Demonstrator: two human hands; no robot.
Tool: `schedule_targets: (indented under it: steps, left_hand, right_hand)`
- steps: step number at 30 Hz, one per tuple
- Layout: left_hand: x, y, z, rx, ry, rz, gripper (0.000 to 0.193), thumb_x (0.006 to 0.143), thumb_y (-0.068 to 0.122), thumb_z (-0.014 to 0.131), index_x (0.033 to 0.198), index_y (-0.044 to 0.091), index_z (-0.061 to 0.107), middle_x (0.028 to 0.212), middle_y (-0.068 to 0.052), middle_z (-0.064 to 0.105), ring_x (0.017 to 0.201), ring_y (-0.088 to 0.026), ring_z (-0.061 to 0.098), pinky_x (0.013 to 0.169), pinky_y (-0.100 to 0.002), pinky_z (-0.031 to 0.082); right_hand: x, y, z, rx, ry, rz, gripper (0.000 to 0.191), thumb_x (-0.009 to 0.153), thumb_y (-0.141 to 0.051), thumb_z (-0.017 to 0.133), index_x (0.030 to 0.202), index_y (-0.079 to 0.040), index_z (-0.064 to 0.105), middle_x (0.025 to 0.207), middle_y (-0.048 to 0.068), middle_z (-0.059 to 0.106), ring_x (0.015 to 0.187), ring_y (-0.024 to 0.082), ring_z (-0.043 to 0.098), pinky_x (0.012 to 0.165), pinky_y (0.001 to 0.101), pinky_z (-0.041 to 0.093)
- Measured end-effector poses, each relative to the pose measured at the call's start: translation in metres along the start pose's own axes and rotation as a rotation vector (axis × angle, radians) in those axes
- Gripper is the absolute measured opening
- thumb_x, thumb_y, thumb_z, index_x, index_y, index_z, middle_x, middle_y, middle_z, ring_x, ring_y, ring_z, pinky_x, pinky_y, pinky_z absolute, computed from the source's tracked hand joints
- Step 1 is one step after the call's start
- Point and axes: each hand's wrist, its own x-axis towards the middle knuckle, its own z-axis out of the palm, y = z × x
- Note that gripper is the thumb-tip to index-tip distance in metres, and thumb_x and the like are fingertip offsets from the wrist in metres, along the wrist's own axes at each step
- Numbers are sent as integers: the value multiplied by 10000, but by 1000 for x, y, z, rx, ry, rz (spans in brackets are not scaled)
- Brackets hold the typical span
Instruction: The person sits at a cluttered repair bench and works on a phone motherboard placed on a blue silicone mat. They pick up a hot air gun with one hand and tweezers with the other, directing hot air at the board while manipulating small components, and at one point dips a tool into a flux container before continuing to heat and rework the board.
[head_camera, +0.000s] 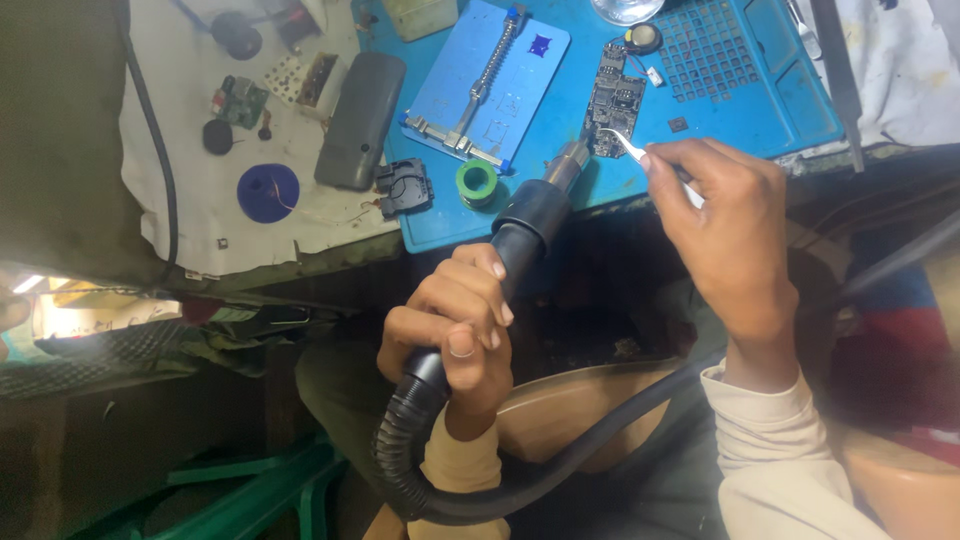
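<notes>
My left hand grips the black handle of a hot-air gun, whose metal nozzle points at the lower edge of a dark circuit board. The board lies on a blue work mat. My right hand pinches metal tweezers, and their tip touches the board's lower end beside the nozzle. A thick black ribbed hose runs from the gun's handle down across my lap.
A blue board-holder plate with a metal clamp rail lies left of the circuit board. A green spool, a black module, a grey case and a blue disc sit at the table's near edge. Small parts lie on white cloth.
</notes>
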Motion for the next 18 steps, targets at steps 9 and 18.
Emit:
schedule_targets:
  steps: [9,18]
  left_hand:
    - [0,0,1,2,-4,-7,208,1040,170,645,932,101,481,718,-39,503,632,-160,521,821,-424,476]
    - [0,-1,-1,-10,14,1,207,1041,158,635,925,106,473,719,-39,503,628,-156,516,819,-425,474]
  right_hand:
    - [0,-2,9,9,33,155,109,1038,-78,702,1069,23,730,800,142,696,615,171,634,582,315,446]
    - [0,0,12,160,79,264,146,1078,-115,688,1060,26,721,728,2,604,688,12,473,580,245,387]
